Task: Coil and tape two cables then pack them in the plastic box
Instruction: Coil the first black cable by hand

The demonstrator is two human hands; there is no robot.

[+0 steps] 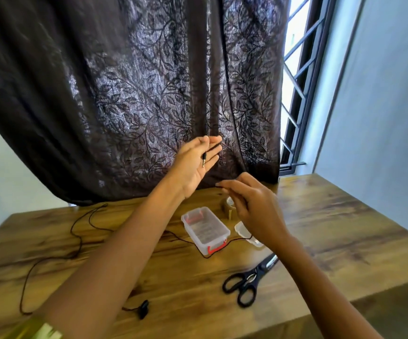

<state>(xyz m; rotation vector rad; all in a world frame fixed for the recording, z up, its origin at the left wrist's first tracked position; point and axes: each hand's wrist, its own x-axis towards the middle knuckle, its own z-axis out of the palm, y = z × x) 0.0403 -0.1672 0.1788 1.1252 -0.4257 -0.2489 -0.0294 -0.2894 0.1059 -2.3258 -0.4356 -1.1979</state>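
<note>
Raised left hand [193,167] flat, fingers straight, jack plug [204,162] lying on its palm, right hand [254,206] at four o'clock, fingertips pinching the black audio cable [213,148].

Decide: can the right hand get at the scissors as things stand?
Probably yes. The scissors lie uncovered on the table beside the right forearm, nothing between them and the right hand, though its fingers seem to pinch a cable.

Under the right grip [251,204] crowded the plastic box [205,230], tape roll [228,205] and lid [245,233], with scissors [249,280] nearer the person. Loose cable [75,231] straggled below-left of the left grip [195,165], and the curtain [149,94] hung close behind it. Rightward, the surface [332,228] lay open.
</note>
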